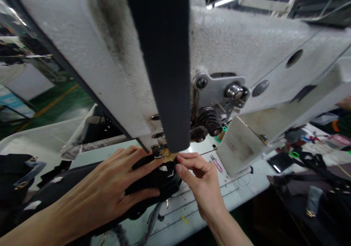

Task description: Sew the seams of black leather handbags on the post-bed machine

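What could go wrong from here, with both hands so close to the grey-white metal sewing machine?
The left hand lies on the black fabric piece, fingertips close to the small metal parts under the sewing machine; they might get hurt if it runs. The right hand seems to pinch only the fabric's edge, so the piece could shift. The metal scissors with pink handles lie beyond that hand on the pale tabletop and might be knocked.

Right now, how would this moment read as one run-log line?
left hand: spread on black material | right hand: pinching its edge | station: sewing machine | nearby: pink-handled snips
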Demonstrator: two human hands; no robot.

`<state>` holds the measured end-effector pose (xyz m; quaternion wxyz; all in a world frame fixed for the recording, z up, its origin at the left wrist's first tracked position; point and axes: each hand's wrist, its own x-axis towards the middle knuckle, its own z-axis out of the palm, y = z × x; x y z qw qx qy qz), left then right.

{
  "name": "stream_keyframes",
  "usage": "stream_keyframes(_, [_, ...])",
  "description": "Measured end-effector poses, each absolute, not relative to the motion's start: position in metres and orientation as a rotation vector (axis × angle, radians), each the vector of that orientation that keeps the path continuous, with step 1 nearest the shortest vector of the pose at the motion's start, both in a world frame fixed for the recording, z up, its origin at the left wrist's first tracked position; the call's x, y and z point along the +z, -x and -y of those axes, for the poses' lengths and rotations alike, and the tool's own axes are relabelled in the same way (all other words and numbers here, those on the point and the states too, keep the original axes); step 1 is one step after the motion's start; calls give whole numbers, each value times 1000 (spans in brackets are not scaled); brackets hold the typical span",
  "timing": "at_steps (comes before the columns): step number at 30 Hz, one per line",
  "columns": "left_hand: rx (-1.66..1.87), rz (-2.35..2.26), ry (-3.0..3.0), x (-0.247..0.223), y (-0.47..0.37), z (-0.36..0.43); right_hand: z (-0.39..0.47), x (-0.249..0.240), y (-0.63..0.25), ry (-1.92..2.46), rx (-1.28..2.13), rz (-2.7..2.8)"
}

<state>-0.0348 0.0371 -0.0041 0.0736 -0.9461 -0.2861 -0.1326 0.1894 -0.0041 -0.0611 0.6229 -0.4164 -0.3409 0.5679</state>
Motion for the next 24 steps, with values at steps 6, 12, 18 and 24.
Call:
stream_keyframes(6, [-379, 893, 2866, -5, 37, -39, -10, -54, -188, 901, 1677, 509])
stream_keyframes(12, [-304, 966, 2850, -14, 41, -38, -11, -50, -173, 876, 1550, 514])
stream_keyframes(18, [-312, 963, 2837, -17, 42, -37, 3, -60, -182, 777, 1619, 553])
stream_keyframes(24, [-282, 998, 2859, -21, 42, -36, 10, -67, -169, 910, 1416, 610])
